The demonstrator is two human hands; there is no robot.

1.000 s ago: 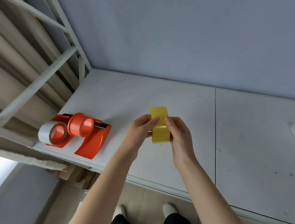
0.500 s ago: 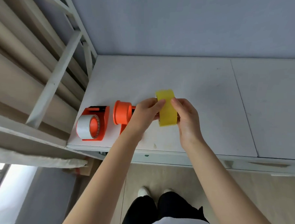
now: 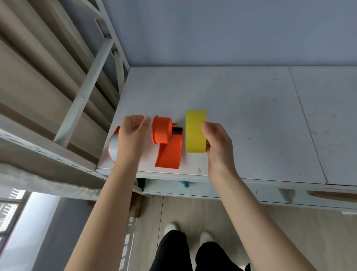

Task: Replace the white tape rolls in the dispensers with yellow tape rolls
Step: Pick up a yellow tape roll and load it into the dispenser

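Yellow roll (image 3: 195,132) upright on edge, clamped in right hand (image 3: 218,145), thumb on its rim. Empty orange hub (image 3: 162,129) of dispenser (image 3: 169,153) sits just beside it at 9 o'clock, axis running left-right. Left hand (image 3: 130,137) loosely curled, holding nothing, over white roll (image 3: 112,149) at desk (image 3: 246,109) edge.

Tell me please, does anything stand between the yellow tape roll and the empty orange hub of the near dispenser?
Nothing visible does. The yellow tape roll, held by the right hand, sits just right of the bare orange hub. The left hand hovers on the hub's other side.
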